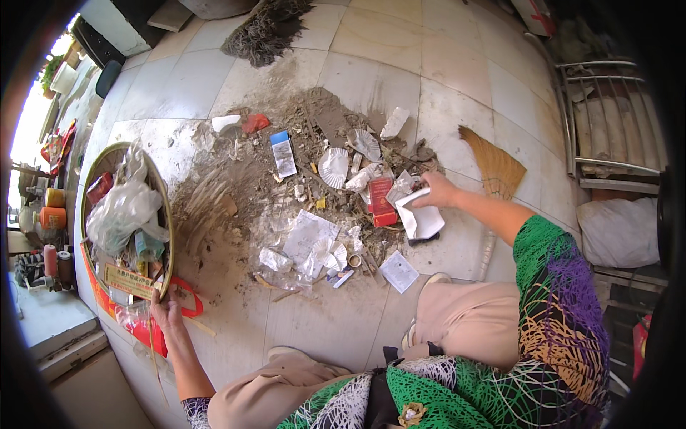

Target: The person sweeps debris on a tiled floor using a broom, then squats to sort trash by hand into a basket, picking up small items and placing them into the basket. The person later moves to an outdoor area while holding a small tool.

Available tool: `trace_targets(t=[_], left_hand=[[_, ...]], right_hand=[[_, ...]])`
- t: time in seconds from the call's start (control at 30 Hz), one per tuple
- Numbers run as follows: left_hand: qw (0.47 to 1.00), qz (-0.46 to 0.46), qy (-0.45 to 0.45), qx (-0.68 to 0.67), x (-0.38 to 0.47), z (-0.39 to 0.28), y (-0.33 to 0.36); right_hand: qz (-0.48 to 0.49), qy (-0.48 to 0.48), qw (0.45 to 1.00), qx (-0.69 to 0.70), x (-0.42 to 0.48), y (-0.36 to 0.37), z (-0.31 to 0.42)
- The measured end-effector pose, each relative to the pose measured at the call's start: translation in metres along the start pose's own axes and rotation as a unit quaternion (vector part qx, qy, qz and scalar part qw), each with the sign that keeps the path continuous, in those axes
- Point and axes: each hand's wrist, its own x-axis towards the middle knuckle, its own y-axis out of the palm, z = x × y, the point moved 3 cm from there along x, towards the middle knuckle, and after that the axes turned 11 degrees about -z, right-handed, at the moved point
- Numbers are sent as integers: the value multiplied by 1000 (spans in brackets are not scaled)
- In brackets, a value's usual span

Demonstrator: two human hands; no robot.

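Note:
My left hand (pixel 167 312) grips the lower rim of a round woven basket (pixel 171 236), which is tilted towards me. In the basket lie clear plastic bags (pixel 123 222), and a printed card (pixel 128 281) sits by the rim near my fingers. My right hand (pixel 440 191) pinches a folded white piece of paper or thin card (pixel 423 219) at the right side of a dirt pile (pixel 316 107). Just left of that piece lies a red carton (pixel 381 195). Fluted paper cups (pixel 334 167), a printed sheet (pixel 310 236) and a blue-topped packet (pixel 283 154) are strewn over the dirt.
A straw broom (pixel 493 161) lies on the tiles right of the pile. At the top is a grey mop head (pixel 262 40). A metal rack (pixel 611 123) and a white sack (pixel 619 230) line the right side. A red bag (pixel 150 338) lies beneath the basket.

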Motion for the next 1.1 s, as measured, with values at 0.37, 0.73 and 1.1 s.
trace_targets(t=[0.37,0.73,1.1], left_hand=[[990,-16,-72,-123,-4,9,-13],[998,-58,6,-13,-55,5,-1],[990,-118,19,74,-101,-3,-15]], right_hand=[[91,-111,989,18,7,19,13],[-89,-39,992,79,107,-12,112],[-112,73,991,10,124,47,175]])
